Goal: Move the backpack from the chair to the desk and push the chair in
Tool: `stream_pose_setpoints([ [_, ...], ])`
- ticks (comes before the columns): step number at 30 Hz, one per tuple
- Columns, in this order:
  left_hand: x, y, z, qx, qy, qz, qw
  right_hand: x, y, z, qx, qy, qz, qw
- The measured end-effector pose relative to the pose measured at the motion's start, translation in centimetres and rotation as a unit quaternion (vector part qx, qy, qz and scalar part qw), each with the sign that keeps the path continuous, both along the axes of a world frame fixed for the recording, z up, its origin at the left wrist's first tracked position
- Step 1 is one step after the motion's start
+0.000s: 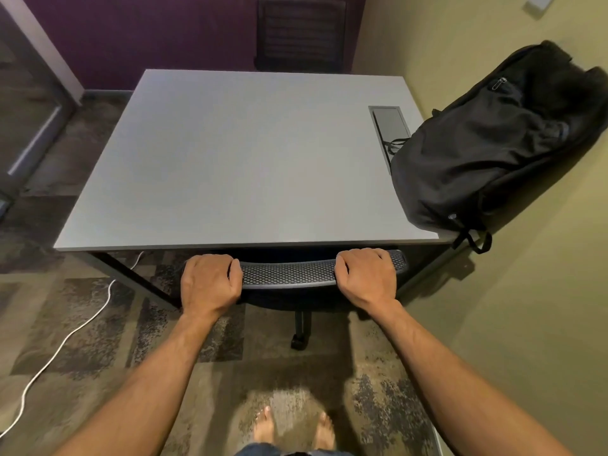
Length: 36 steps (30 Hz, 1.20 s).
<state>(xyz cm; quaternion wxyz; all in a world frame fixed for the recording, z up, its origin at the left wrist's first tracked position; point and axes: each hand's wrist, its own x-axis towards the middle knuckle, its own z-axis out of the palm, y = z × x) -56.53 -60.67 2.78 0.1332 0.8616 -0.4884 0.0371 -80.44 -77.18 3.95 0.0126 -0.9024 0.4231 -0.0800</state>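
Head view looks straight down, and both fists are wrapped tight over the chair (pixel 289 274)'s mesh top rail: left hand (pixel 210 283) clamped on the left end, right hand (pixel 367 278) clamped near the right end, fingers curled over the far side. That rail sits just short of the counter (pixel 230 159)'s near edge, seat tucked under in shadow, one caster (pixel 299 342) showing on the patterned carpet (pixel 82 324). Counter's right edge runs along the olive wall (pixel 460 44); its left side has open floor, with a white cable (pixel 65 340) trailing across it. Most of the grey top lies bare.

Backpack (pixel 493 143) is up on the counter's right near corner, leaning against the wall, long axis slanting from the near edge up and away to the right. It's black, soft and creased, a zipper pull on its upper pocket, straps dangling over the corner. It covers the near end of the cable hatch (pixel 390 121). Bare feet (pixel 292 426) below.
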Motion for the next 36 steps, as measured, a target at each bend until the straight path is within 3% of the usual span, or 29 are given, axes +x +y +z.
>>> stream_pose_setpoints([
  [20, 2.1, -2.1, -0.1, 0.014, 0.009, -0.028, 0.999, 1.2, -1.4, 0.0, 0.002, -0.003, -0.026, 1.0],
  [30, 2.3, -1.6, -0.1, 0.029, 0.065, -0.055, 0.996, 0.2, -0.4, -0.2, 0.07, -0.039, -0.043, 0.996],
  [36, 1.8, -1.1, 0.7, 0.047, 0.085, -0.05, 0.994, 0.0, -0.2, 0.1, 0.057, -0.025, -0.034, 0.997],
])
